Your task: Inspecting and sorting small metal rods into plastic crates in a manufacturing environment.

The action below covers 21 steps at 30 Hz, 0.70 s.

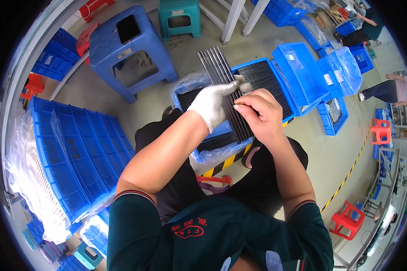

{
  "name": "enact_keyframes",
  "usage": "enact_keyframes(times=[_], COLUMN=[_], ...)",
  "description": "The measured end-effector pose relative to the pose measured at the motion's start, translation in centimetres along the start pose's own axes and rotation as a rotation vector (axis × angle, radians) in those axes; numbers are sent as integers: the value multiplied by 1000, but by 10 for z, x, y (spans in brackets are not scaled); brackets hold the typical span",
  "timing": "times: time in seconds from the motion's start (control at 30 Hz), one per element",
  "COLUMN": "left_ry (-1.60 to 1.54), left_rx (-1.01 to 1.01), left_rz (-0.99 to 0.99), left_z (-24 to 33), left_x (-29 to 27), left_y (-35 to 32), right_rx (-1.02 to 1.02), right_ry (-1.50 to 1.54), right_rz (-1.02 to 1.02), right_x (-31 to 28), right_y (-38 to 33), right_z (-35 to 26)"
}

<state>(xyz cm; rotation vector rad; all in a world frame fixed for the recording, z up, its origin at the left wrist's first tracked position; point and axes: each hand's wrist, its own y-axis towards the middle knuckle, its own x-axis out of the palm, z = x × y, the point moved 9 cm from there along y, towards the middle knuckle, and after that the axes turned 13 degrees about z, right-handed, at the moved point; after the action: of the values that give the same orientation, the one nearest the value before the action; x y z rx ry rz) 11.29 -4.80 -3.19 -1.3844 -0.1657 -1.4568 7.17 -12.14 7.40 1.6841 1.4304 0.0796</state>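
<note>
My left hand, in a white glove, is closed around a bundle of several thin dark rods. The rods lie side by side and slant from upper left to lower right above the crates. Bare and pinched, my right hand is at the middle of the bundle, thumb and forefinger against it. A small thing seems to be between those fingertips, too small to name. Beneath, a blue crate on the right holds rows of similar dark rods. A plastic-lined crate with more rods lies under the bundle, partly hidden by my hands.
A blue stool with a black phone on it stands at the far left, beside a green stool. Tall stacked blue crates rise on my left. More blue bins are at right. Other people stand farther right.
</note>
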Motion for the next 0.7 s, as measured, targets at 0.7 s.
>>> enact_keyframes(times=[0.7], left_ry=[19], left_rx=[-34], left_rz=[34], left_z=[-9], left_x=[-3], left_y=[6], right_rx=[39], right_ry=[-1], right_rz=[-55], right_x=[2], right_y=[-2], right_z=[3])
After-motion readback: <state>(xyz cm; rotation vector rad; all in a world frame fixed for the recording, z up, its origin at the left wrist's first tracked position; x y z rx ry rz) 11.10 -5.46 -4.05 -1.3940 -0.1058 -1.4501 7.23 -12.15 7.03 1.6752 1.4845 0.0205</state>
